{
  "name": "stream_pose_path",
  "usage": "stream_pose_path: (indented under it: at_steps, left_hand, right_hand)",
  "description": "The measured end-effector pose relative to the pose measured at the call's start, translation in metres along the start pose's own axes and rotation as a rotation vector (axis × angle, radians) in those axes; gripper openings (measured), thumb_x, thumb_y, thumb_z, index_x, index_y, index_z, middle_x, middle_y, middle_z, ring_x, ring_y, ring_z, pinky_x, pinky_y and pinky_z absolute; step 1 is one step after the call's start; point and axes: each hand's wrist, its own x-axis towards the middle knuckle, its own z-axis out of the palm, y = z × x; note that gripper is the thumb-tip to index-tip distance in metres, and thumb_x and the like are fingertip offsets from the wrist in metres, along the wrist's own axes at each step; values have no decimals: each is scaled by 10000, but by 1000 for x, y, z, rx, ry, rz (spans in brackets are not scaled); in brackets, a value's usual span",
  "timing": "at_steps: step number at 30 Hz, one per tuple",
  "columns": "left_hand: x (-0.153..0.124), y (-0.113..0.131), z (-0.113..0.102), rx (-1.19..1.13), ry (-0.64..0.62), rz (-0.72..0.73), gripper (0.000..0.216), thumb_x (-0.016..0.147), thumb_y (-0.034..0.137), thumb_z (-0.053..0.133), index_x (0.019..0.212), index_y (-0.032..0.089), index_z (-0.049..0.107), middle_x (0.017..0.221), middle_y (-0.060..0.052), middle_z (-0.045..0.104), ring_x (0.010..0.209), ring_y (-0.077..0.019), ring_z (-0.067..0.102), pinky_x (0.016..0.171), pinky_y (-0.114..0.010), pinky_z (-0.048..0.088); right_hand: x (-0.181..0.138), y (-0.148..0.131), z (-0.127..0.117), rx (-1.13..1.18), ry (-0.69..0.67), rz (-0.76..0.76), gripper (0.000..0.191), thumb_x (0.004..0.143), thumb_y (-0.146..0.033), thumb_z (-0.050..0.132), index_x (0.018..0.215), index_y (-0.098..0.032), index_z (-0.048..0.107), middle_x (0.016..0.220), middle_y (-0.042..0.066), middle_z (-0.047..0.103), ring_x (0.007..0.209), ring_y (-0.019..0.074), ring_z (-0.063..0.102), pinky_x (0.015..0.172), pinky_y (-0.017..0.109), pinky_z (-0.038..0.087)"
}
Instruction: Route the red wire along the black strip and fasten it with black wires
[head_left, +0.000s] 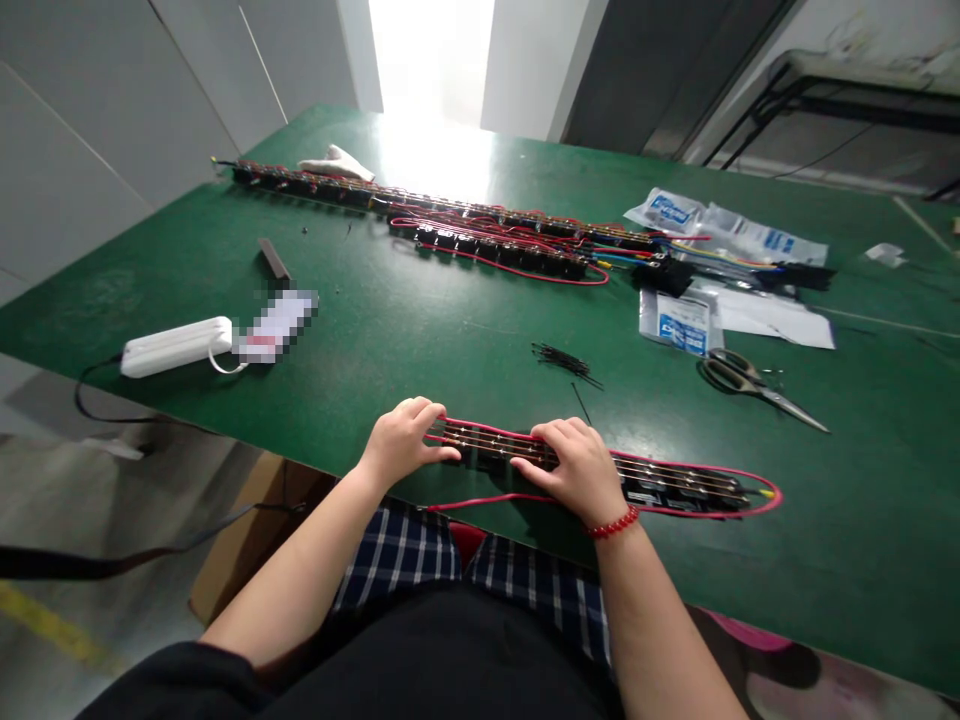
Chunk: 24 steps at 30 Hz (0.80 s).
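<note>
A long black strip assembly (675, 482) with metal rods and a red wire lies near the table's front edge. My left hand (405, 440) grips its left end, thumb on the near side and fingers on the far side. Around its middle, my right hand (581, 468), with a red bead bracelet at the wrist, holds it the same way. The red wire (776, 495) loops round the right end, and a loose length of it trails left along the table edge. Several black cable ties (564, 362) lie just beyond the strip.
Scissors (739, 378) lie at the right, near plastic packets (682, 322) and white paper (780, 315). Farther back are similar wired strips (487, 250) and a white cloth (337, 163). A white power strip (176, 347) and a blurred-out flat item (277, 325) lie at left on the green table (420, 340).
</note>
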Motion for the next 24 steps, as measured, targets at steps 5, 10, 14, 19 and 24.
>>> stream_pose_path:
  at_steps: [5, 10, 14, 19, 24]
  left_hand:
    - [2, -3, -12, -316, -80, 22, 417, 802, 441, 700, 1138, 228, 575, 1104, -67, 624, 1018, -203, 603, 872, -340, 523]
    - [1, -1, -11, -421, -60, -118, 384, 832, 393, 681, 1165, 220, 598, 1057, -42, 661, 707, -110, 579, 678, -275, 540]
    - [4, 4, -2, -453, -18, -161, 372, 794, 414, 724, 1102, 221, 642, 994, -24, 687, 645, -94, 556, 632, -254, 542]
    - [6, 6, 7, -464, 11, -101, 337, 792, 402, 732, 1070, 220, 672, 1026, -42, 693, 708, -109, 608, 649, -251, 569]
    - [3, 3, 12, -443, -11, -37, 320, 828, 379, 697, 1115, 241, 669, 1092, -58, 678, 807, -135, 662, 688, -268, 599]
  right_hand:
    - [-5, 1, -1, -33, 20, -7, 341, 857, -546, 598, 960, -226, 653, 889, 68, 684, 865, 246, 549, 781, 370, 408]
    - [-14, 5, -1, -63, 39, -3, 371, 870, -562, 578, 981, -220, 671, 892, 69, 700, 866, 249, 552, 768, 372, 405]
    - [-18, 10, -2, -80, 50, -2, 374, 876, -541, 583, 1019, -208, 673, 895, 71, 707, 863, 248, 556, 779, 372, 405]
    - [-23, 18, -5, -70, 75, -1, 349, 860, -525, 613, 982, -204, 676, 877, 70, 701, 845, 234, 560, 781, 357, 413]
    - [-25, 18, -10, -46, 52, 23, 322, 846, -496, 642, 966, -198, 660, 917, 73, 700, 886, 236, 583, 794, 360, 432]
